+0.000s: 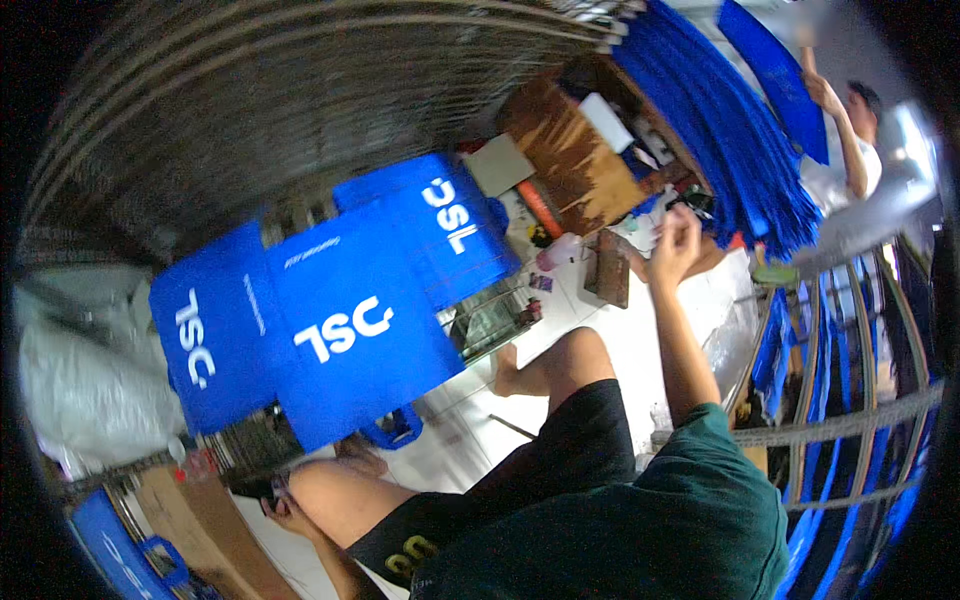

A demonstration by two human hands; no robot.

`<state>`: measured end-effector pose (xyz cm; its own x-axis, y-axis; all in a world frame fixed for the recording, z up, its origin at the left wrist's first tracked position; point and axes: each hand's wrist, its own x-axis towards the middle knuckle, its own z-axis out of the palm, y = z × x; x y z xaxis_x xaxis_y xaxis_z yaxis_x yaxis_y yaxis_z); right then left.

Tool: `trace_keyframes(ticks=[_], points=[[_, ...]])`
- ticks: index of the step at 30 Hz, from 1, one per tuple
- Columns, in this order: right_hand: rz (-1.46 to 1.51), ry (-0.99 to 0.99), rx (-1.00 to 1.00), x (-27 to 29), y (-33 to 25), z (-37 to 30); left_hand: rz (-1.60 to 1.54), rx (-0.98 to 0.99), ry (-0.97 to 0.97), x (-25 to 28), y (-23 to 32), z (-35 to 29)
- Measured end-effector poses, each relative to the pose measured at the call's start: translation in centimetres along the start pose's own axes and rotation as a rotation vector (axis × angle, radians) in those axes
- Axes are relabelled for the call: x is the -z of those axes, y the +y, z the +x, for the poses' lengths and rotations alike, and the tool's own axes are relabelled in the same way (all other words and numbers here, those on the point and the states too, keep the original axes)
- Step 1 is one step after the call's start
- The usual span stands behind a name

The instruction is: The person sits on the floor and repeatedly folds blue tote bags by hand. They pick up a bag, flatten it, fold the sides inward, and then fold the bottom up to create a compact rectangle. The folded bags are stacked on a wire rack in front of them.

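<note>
Blue fabric bags with white print lie flat on a low rack in front of me: one on the left, one in the middle overlapping it, and one farther back. My left hand is low beside my left knee, fingers curled around something small and dark that I cannot make out. Raised to the right, my right hand has its fingers bent but apart, with nothing visible in them. Below it is a brown block on the tiled floor.
Blue fabric hangs in a dense row at the upper right, near another person. A worn wooden board stands behind. Clear plastic and a cardboard box are at left; a curved metal rack is at right.
</note>
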<state>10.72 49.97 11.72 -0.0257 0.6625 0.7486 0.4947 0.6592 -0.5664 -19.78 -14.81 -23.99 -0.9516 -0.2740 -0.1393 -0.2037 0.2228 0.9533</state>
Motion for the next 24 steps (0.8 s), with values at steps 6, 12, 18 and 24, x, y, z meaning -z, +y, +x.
trace_keyframes(ticks=[6,12,18,24], points=[[0.26,0.647,-0.193,17.5,7.4,18.5,-0.119,-0.151,-0.196,-1.0,14.3,-2.6],[1.341,0.226,-0.565,26.2,8.1,27.1,-0.088,-0.339,-0.162,0.0,23.1,-8.4],[1.164,0.224,-0.801,31.3,21.4,35.9,-0.13,-0.446,-0.374,-2.7,27.2,-12.7],[1.103,0.056,-0.61,28.6,14.7,34.5,-0.181,-0.343,-0.68,-11.0,30.9,-22.3]])
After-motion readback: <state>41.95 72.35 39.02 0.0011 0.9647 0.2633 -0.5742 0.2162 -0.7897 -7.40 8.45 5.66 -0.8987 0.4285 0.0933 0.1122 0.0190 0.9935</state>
